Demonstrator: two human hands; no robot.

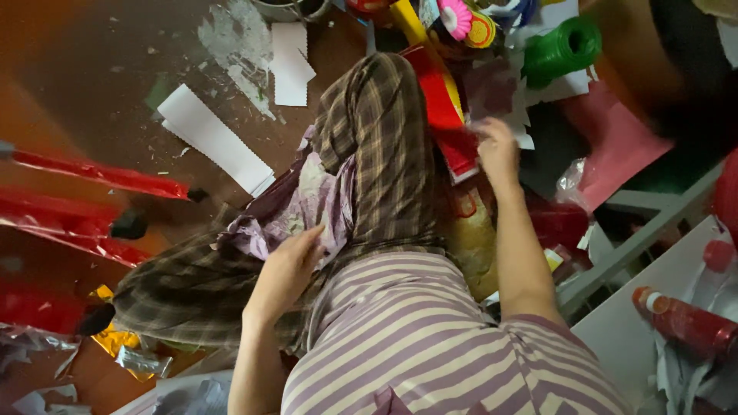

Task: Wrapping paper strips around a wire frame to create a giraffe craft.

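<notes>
View down onto seated person, striped top, plaid trousers, floor littered with craft paper. Right hand (498,150) reaches forward, arm extended, fingers bent together onto pale purple paper piece (492,96) beside red folded card (446,115); blurred, actual grip cannot tell. Left hand (288,269) rests on lilac patterned paper (307,204) in lap, fingers together, flat. Best: steady lap sheet, lift piece gently by edge.

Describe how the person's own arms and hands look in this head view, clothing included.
Both forearms are bare. The left hand and right hand wear no gloves, and no rings or watch show. A short sleeve striped purple and cream ends near the right elbow.
</notes>
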